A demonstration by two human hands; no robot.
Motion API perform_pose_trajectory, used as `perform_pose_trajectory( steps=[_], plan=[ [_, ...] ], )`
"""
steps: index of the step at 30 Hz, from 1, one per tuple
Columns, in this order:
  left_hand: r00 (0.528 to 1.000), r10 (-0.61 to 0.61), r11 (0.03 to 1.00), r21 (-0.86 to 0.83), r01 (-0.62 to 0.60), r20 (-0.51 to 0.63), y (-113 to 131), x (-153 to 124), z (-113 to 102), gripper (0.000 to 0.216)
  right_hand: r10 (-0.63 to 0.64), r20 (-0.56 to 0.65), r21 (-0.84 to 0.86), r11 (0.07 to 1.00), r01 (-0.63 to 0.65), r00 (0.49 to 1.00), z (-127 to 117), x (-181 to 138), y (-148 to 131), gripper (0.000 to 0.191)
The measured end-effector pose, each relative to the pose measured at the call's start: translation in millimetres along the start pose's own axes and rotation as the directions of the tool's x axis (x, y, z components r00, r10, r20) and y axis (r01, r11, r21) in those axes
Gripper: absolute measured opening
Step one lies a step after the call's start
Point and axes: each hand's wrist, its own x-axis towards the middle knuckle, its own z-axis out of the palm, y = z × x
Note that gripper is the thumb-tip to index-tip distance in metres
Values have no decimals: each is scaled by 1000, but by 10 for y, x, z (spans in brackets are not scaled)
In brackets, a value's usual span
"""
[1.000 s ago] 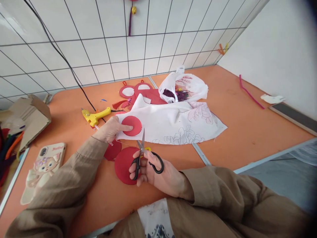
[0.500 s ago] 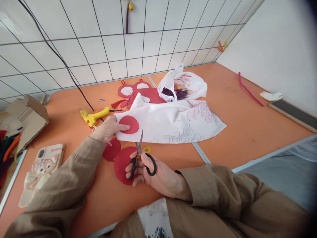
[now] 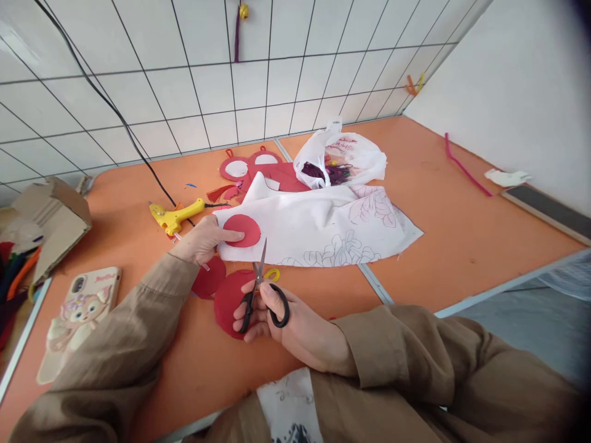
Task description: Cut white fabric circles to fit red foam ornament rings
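Observation:
My left hand (image 3: 202,240) is closed on the left edge of a white cloth (image 3: 295,227), its thumb pressing a red disc (image 3: 247,229) flat on top. Flower outlines are drawn on the cloth's right part. In my right hand (image 3: 295,329) are black-handled scissors (image 3: 281,307), blades parted and pointing up, just short of the cloth's lower edge. Below the cloth lie a larger red disc (image 3: 226,307), partly hidden by my right fingers, and a smaller red disc (image 3: 210,280). A yellow loop (image 3: 273,275) shows behind the scissors.
A yellow glue gun (image 3: 175,218) lies left of the cloth. Behind it are red cut-out pieces (image 3: 295,175) and a white plastic bag (image 3: 364,160) with dark purple threads. A phone (image 3: 85,314) and a cardboard box (image 3: 60,215) are at left, a pink stick (image 3: 464,166) at right.
The red disc and my left thumb have shifted very slightly right on the cloth. My right hand with the scissors has barely moved; the blades stay parted.

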Motion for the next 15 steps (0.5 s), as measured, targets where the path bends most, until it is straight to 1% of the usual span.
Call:
perform_pose_trajectory(
  steps=[3, 6, 8, 10, 11, 12, 13, 14, 15],
  plan=[
    [1000, 7, 1000, -8, -7, 13, 2, 8, -7, 37, 26, 56, 32, 999, -28, 998, 7, -44, 9, 58],
    [1000, 6, 1000, -15, -6, 10, 10, 8, -3, 37, 59, 54, 34, 998, -61, 997, -4, -74, -2, 57],
    [1000, 4, 1000, -28, -3, 5, 17, 7, -1, 39, 115, 74, -32, 993, -113, 991, -22, -107, -50, 60],
    [1000, 6, 999, -45, -6, 4, 25, 6, -1, 41, 216, 134, -211, 960, -186, 967, -47, -169, -138, 61],
    [1000, 7, 999, -50, -7, 2, 31, 7, -3, 42, 265, 163, -349, 916, -196, 950, -63, -211, -191, 58],
    [1000, 9, 999, -52, -9, 1, 38, 7, -4, 43, 306, 197, -509, 844, -170, 932, -82, -256, -246, 52],
    [1000, 8, 999, -52, -8, -1, 45, 7, -6, 44, 280, 212, -668, 741, -71, 936, -104, -301, -298, 42],
    [1000, 8, 999, -50, -7, 2, 53, 8, -7, 44, 205, 247, -812, 578, 86, 947, -130, -341, -343, 34],
    [1000, 8, 999, -50, -7, 7, 61, 8, -6, 45, 110, 290, -899, 372, 232, 951, -159, -372, -377, 31]
  ],
)
